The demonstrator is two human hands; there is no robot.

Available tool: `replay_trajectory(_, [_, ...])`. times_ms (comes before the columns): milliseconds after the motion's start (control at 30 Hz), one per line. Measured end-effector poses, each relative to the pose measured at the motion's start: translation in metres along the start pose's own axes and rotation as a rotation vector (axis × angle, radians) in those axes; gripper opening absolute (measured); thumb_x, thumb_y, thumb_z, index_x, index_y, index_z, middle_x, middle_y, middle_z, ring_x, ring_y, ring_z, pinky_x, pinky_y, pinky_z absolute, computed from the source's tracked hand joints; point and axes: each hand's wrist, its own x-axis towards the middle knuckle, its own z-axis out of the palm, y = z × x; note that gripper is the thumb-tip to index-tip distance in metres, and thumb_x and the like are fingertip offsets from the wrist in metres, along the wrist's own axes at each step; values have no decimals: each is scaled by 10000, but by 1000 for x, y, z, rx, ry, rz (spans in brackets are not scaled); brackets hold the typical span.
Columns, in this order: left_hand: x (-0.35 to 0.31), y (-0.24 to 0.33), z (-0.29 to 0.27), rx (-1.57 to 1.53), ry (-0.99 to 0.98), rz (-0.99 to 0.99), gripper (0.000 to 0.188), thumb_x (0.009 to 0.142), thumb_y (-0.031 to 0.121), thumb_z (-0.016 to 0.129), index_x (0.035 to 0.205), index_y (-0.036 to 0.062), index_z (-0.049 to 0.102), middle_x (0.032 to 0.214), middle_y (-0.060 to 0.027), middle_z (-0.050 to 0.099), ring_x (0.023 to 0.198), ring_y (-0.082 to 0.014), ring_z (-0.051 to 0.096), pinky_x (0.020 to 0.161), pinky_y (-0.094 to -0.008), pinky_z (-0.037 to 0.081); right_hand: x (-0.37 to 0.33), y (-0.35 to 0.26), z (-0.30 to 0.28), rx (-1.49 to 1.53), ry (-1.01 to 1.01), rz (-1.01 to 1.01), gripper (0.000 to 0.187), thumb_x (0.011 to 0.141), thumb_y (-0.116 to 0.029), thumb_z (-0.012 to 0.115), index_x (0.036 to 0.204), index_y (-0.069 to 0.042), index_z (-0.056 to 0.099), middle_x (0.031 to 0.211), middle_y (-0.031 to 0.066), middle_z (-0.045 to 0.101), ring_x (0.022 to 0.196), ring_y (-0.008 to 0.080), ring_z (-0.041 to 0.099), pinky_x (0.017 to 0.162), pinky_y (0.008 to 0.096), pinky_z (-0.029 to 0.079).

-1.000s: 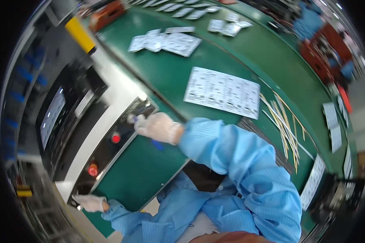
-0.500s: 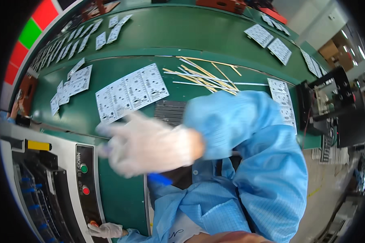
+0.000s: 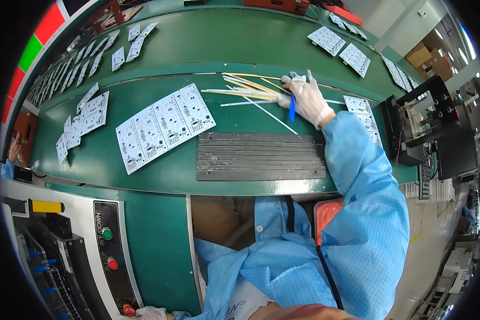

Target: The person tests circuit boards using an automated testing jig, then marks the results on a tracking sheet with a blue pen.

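Note:
My right hand (image 3: 310,101), in a white glove, reaches over the bench with its fingers curled at the right ends of a loose pile of thin yellow and white strips (image 3: 245,85). A blue pen (image 3: 292,109) is held in the same hand, pointing down toward the bench. Whether the fingers also grip some strips is unclear. My left hand (image 3: 150,313), gloved too, lies at the lower edge beside a red knob (image 3: 128,310) on a machine panel. Its fingers are mostly cut off.
A white circuit board panel (image 3: 165,125) lies left of a dark ribbed plate (image 3: 261,156). Smaller boards (image 3: 93,113) lean together farther left. Another board (image 3: 364,113) is near a black fixture (image 3: 417,128) at right. Boards also line the far green conveyor (image 3: 224,37).
My right hand has swung from above the board panel at left to the strips on the right, carrying the blue pen. My left hand sits slightly lower, near the red knob.

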Motion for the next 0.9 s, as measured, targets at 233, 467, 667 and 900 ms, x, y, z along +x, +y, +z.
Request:
replay_trajectory(233, [3,-1,-2,-2,12,-14,390,999,250,405,1266,-16,507,1346,-263,462,1224,-427,460,1021,-486,363,14,0,-16,241,-24,57,346,866,-267,647,1098,-21,574,958,209,653,843,359,650,771,363,524])
replay_trajectory(467, [1,-5,-2,-54,-66,-63,358,952,71,405,1286,-10,508,1356,-227,472,1216,-389,484,1013,-416,389,3,-38,-13,56,10,-129,544,834,-415,642,1192,-33,498,1095,140,612,1156,335,535,1107,528,243])
replay_trajectory(667, [2,-14,-8,-88,-121,-31,483,848,-81,439,1325,-22,478,1390,-184,458,1269,-319,454,1065,-351,382,32,-3,12,155,64,-136,367,871,-260,635,1144,-29,550,1004,128,644,1055,289,601,976,447,415])
replay_trajectory(900, [4,-8,-4,-185,-88,-60,503,834,-77,456,1333,-8,474,1405,-183,447,1320,-322,404,1107,-383,344,32,5,17,345,138,-140,134,806,-58,643,931,-60,593,878,107,663,841,327,649,716,390,508])
